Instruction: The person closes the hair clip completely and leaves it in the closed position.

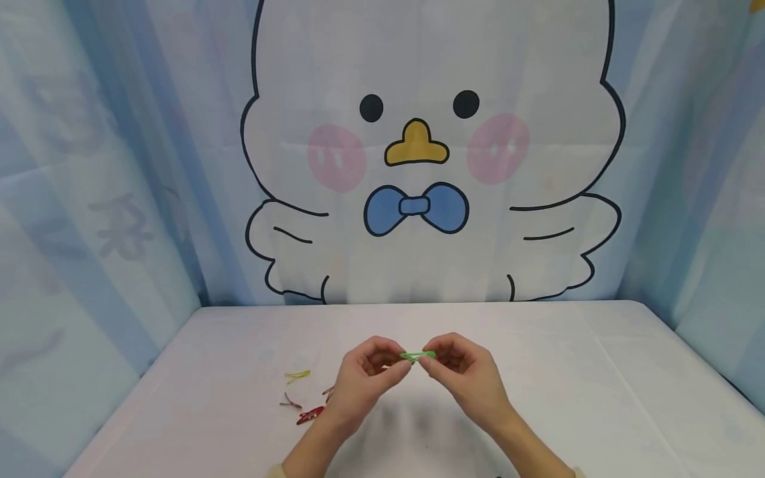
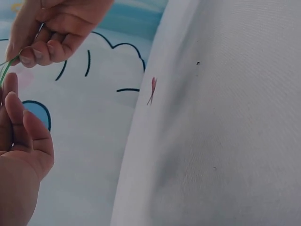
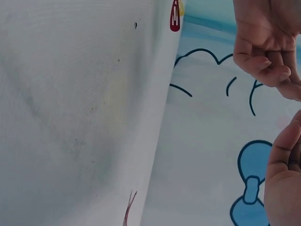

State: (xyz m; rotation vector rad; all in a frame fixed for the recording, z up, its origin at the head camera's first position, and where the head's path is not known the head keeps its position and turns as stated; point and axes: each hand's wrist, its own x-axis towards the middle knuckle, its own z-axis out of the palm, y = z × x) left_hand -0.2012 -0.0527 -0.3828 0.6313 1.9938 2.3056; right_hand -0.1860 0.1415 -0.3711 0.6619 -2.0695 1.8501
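Observation:
A small green snap hair clip [image 1: 416, 356] is stretched level between my two hands, above the table. My left hand [image 1: 366, 385] pinches one end between thumb and forefinger. At the other end, the thumb and forefinger of my right hand [image 1: 469, 375] pinch it the same way. The left wrist view catches part of the green clip [image 2: 5, 69] at its edge, with its thin strips spread apart. Left of my left hand on the table lie a yellow clip [image 1: 297, 376], a brownish-red clip [image 1: 290, 401] and a red snap clip [image 1: 310, 415].
Another reddish clip [image 1: 328, 393] is partly hidden behind my left hand. A white cloth covers the table [image 1: 574, 392]. Behind it hangs a curtain [image 1: 418, 265] printed with a cartoon bird, and more curtains flank both sides.

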